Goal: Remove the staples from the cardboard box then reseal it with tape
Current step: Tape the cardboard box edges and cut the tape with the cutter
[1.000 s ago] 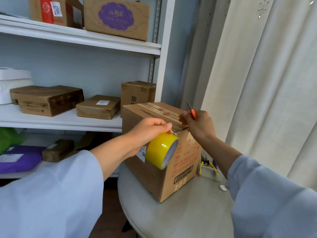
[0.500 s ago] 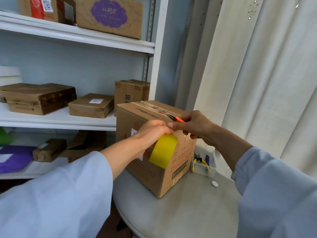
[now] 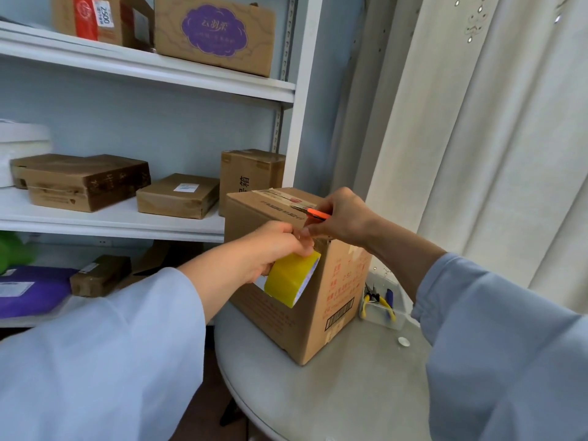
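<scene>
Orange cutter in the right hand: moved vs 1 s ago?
Yes. The cutter has tipped from pointing up above the right hand to lying nearly flat, tip toward the shelves, low over the box top by the tape seam.

Single head-worn view, wide-angle, looking forward and down.

We see from the person's own eye line: both sleeves enter from the bottom corners, the left hand (image 3: 273, 246) and right hand (image 3: 342, 218) meet mid-frame, close to the lens. Where they grip, at the near top edge of the cardboard box (image 3: 321, 310), sits just right of centre. Left of the grip and behind it we face a shelf unit (image 3: 159, 71); right of it, a curtain (image 3: 493, 138); below it, the round table (image 3: 334, 393). Edges bow from lens distortion. No second view to share with.
</scene>
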Action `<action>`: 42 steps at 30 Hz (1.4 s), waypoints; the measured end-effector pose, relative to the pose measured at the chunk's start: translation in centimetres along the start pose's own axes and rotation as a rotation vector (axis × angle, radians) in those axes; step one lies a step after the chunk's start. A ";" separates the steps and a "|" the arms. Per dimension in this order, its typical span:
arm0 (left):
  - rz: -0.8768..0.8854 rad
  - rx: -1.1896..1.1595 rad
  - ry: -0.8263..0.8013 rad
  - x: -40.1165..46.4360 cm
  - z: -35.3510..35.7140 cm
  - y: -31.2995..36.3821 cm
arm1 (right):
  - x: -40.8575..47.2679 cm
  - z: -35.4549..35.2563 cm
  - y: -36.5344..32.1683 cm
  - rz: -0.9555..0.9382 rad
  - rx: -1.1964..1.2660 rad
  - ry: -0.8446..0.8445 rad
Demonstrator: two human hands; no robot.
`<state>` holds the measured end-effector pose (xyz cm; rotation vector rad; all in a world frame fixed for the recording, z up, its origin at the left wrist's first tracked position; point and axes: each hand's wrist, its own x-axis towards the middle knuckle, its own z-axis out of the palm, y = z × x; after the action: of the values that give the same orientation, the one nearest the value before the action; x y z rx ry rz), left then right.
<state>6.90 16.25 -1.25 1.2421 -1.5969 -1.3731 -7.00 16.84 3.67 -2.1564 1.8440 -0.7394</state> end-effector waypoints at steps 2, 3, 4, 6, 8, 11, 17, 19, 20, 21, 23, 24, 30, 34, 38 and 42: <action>-0.051 -0.075 -0.011 0.1 -0.3 0.3 | 0.3 0.3 -0.5 -0.029 -0.075 0.044; -0.073 -0.095 -0.005 0.1 -0.4 0.4 | 0.5 0.4 -0.8 -0.038 -0.107 0.060; -0.093 -0.099 0.005 0.2 -0.6 0.7 | 0.6 0.4 -1.1 -0.043 -0.124 0.075; -0.112 -0.088 0.014 0.5 -0.9 1.3 | 0.8 0.3 -1.5 -0.049 -0.131 0.096; -0.125 -0.064 0.006 0.4 -1.0 1.9 | 0.9 0.3 -1.6 -0.051 -0.132 0.103; -0.146 -0.014 -0.013 0.8 -1.4 1.4 | 0.9 0.3 -1.7 -0.062 -0.115 0.101; -0.137 -0.076 -0.104 0.4 -1.5 0.7 | 1.0 -0.5 -1.6 -0.030 -0.039 0.074; -0.098 -0.151 -0.128 0.0 -1.3 1.0 | 0.9 -1.2 -1.3 0.013 0.064 0.068; -0.077 -0.191 -0.133 -0.2 -1.3 1.1 | 0.8 -1.4 -1.1 0.028 0.099 0.065; -0.058 -0.227 -0.139 -0.4 -1.4 1.2 | 0.8 -1.7 -0.9 0.039 0.127 0.066; -0.044 -0.257 -0.152 -0.5 -1.7 1.6 | 0.7 -1.9 -0.6 0.064 0.178 0.064; -0.051 -0.251 -0.156 -0.5 -1.8 1.8 | 0.6 -2.0 -0.5 0.081 0.196 0.060; -0.168 0.044 -0.126 0.6 -2.1 2.3 | 0.7 -1.7 0.2 0.133 0.200 -0.014; -0.249 0.070 -0.160 1.2 -1.9 2.8 | 1.3 -1.5 1.3 0.169 0.215 -0.057; -0.289 0.009 -0.180 2.2 -1.6 3.0 | 2.1 -1.8 2.2 0.208 0.258 -0.098; -0.337 -0.009 -0.205 3.0 -1.3 3.2 | 3.2 -1.7 3.4 0.242 0.271 -0.145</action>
<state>6.48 12.89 1.87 1.4525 -1.5612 -1.7636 -10.49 13.33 4.30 -1.7357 1.7737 -0.7120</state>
